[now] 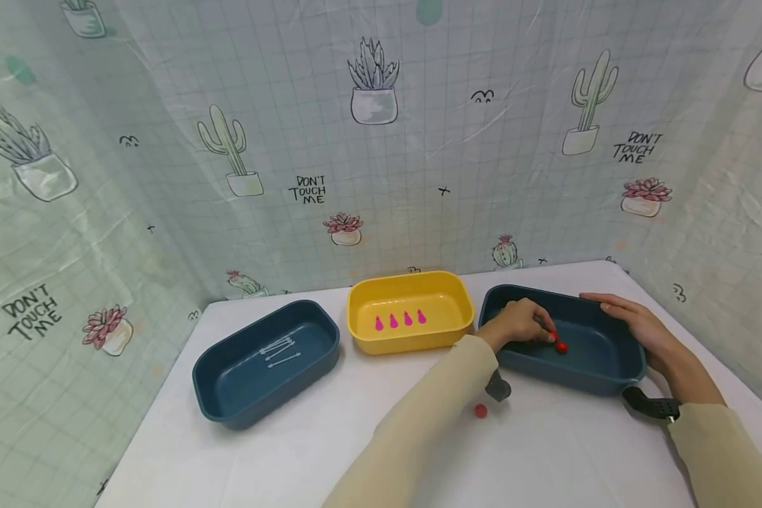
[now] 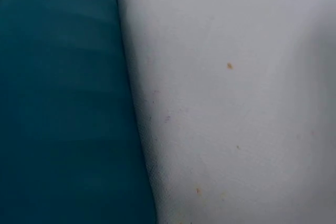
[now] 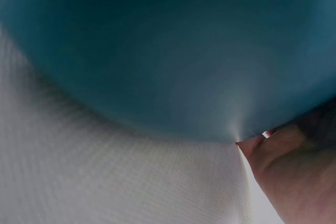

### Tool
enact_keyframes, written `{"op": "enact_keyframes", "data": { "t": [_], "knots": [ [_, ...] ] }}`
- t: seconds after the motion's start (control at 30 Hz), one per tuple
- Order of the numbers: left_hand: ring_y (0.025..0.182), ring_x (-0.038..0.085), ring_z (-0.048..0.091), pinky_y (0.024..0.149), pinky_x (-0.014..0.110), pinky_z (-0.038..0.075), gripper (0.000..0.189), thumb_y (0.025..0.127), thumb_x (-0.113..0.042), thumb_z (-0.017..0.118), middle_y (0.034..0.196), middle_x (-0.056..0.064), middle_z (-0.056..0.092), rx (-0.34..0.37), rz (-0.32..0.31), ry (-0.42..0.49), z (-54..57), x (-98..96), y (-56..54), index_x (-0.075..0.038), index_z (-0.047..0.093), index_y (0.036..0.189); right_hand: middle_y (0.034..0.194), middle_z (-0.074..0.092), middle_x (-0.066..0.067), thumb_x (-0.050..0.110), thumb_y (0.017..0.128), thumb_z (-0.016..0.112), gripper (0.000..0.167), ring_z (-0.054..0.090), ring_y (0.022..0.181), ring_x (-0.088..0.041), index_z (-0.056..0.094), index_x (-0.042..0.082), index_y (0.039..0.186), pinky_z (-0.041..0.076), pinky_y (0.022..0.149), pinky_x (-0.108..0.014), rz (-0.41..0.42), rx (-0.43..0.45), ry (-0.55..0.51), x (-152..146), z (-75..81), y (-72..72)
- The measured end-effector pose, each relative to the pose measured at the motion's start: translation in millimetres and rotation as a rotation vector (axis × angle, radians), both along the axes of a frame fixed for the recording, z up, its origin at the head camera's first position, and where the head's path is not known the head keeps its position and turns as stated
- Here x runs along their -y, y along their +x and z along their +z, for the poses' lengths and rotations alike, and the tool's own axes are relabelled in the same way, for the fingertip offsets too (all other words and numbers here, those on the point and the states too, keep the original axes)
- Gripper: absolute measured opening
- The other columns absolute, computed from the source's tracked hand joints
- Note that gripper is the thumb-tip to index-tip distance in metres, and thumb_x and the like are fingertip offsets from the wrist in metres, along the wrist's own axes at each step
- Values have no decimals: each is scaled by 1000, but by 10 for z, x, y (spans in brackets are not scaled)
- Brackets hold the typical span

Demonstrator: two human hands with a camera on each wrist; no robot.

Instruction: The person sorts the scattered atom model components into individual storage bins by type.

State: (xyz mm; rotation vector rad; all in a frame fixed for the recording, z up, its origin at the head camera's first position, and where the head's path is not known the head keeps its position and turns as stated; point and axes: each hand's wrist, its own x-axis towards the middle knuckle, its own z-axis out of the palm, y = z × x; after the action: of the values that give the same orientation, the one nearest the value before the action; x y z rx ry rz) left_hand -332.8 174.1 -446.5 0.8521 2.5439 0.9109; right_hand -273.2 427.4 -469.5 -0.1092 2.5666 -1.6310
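My left hand (image 1: 523,319) reaches into the right dark blue bin (image 1: 571,381) and pinches a small red ball (image 1: 552,336) low inside it. Touching or nearly touching that ball, a second red ball (image 1: 561,348) lies on the bin floor. At the bin's far right corner, my right hand (image 1: 641,326) rests on the rim with its fingers stretched along it. The right wrist view shows part of this hand (image 3: 294,166) against the bin's outer wall (image 3: 173,87). On the table in front of the bin lies another red ball (image 1: 480,410).
A yellow bin (image 1: 413,346) with several pink pear-shaped pieces (image 1: 394,321) stands in the middle. Farther left is another dark blue bin (image 1: 260,402), with several thin pale rods (image 1: 283,360) inside. A patterned cloth (image 1: 381,176) hangs behind the white table (image 1: 292,458).
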Motion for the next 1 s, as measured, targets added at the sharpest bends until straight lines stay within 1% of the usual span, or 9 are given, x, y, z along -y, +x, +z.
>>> {"op": "enact_keyframes", "data": {
  "t": [0.2, 0.47, 0.63, 0.73, 0.8, 0.83, 0.87, 0.9, 1.0],
  "knots": [
    [62, 6, 61, 58, 16, 49, 13, 90, -24, 82, 89, -10, 68, 1, -11, 11, -5, 1, -9, -21, 80, 103, 130, 47, 39, 51, 110, 35, 60, 44, 111, 23, 38, 19, 161, 43, 85, -10, 2, 14, -20, 5, 10, 5],
    [59, 7, 62, 56, 18, 52, 16, 90, -22, 81, 74, -9, 68, 38, -12, 52, 32, 34, 18, -19, 80, 106, 144, 42, 30, 53, 110, 34, 60, 39, 121, 15, 37, 23, 162, 42, 87, -10, -1, 35, -13, 12, -13, -5],
    [59, 8, 62, 54, 18, 51, 19, 91, -19, 80, 72, -5, 70, 40, -21, 80, 54, 52, 26, -18, 79, 109, 145, 41, 29, 52, 110, 34, 60, 38, 124, 13, 36, 22, 162, 42, 89, -12, 1, 36, -11, 16, -17, -6],
    [60, 7, 62, 55, 18, 52, 19, 91, -19, 80, 74, -5, 71, 44, -35, 91, 69, 55, 28, -18, 78, 110, 147, 40, 28, 54, 110, 33, 61, 36, 130, 9, 35, 23, 162, 40, 106, -27, -8, 40, -6, 18, -12, 0],
    [62, 7, 63, 56, 18, 52, 19, 92, -19, 79, 75, -5, 72, 47, -47, 95, 81, 57, 33, -18, 78, 110, 147, 39, 29, 55, 110, 33, 61, 34, 132, 7, 35, 24, 162, 35, 113, -39, -15, 42, -2, 19, -8, 8],
    [62, 6, 63, 57, 17, 52, 18, 92, -19, 79, 76, -6, 71, 47, -51, 93, 92, 60, 36, -18, 78, 110, 147, 39, 29, 55, 109, 34, 61, 33, 132, 7, 36, 24, 162, 33, 114, -43, -17, 42, -2, 21, -2, 11],
    [62, 7, 63, 57, 18, 52, 18, 92, -19, 79, 76, -6, 71, 48, -59, 100, 102, 66, 38, -18, 78, 110, 147, 39, 29, 55, 109, 34, 61, 33, 132, 8, 36, 25, 162, 33, 114, -42, -16, 39, -2, 23, 1, 14],
    [63, 7, 63, 58, 18, 53, 18, 92, -18, 78, 76, -6, 71, 50, -64, 106, 116, 71, 42, -17, 77, 110, 146, 39, 30, 55, 109, 34, 61, 34, 131, 9, 36, 25, 162, 36, 112, -36, -15, 36, -2, 24, 4, 16],
    [63, 7, 63, 58, 18, 54, 17, 93, -18, 77, 77, -8, 71, 52, -69, 121, 164, 97, 62, -18, 77, 110, 145, 39, 30, 54, 110, 34, 60, 35, 127, 12, 36, 24, 162, 39, 97, -16, -8, 31, -5, 24, 7, 18]
  ]
}}
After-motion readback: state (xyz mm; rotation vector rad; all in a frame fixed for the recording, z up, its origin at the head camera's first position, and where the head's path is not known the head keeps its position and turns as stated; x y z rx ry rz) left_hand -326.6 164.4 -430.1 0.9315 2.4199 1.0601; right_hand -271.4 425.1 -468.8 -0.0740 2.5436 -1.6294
